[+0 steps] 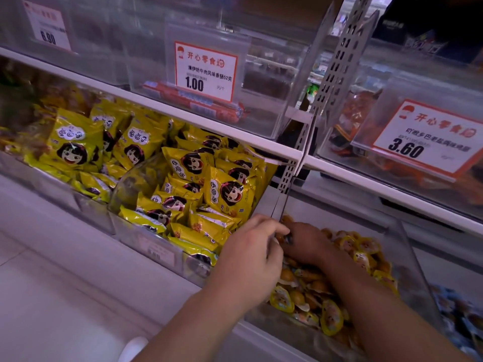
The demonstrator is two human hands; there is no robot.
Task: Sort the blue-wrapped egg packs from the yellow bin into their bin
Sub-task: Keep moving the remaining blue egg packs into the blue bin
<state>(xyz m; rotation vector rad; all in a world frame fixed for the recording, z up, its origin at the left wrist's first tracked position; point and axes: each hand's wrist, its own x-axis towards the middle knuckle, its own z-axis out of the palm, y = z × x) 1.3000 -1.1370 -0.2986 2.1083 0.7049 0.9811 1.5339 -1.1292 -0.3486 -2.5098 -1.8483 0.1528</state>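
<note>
Both hands found at left rear corner of yellow bin, a clear tub of yellow-wrapped egg packs.
Left hand over the bin's left wall, fingers curled, tips meeting right hand; contents of grip not discernible.
Right hand inside the bin, resting on the packs, fingers bent downward; hold, if any, hidden.
Blue packs seen in next bin, at right edge of shelf; none clearly made out in the yellow bin.
Yellow bags filling bin to left.
Price tag on shelf above.
</note>
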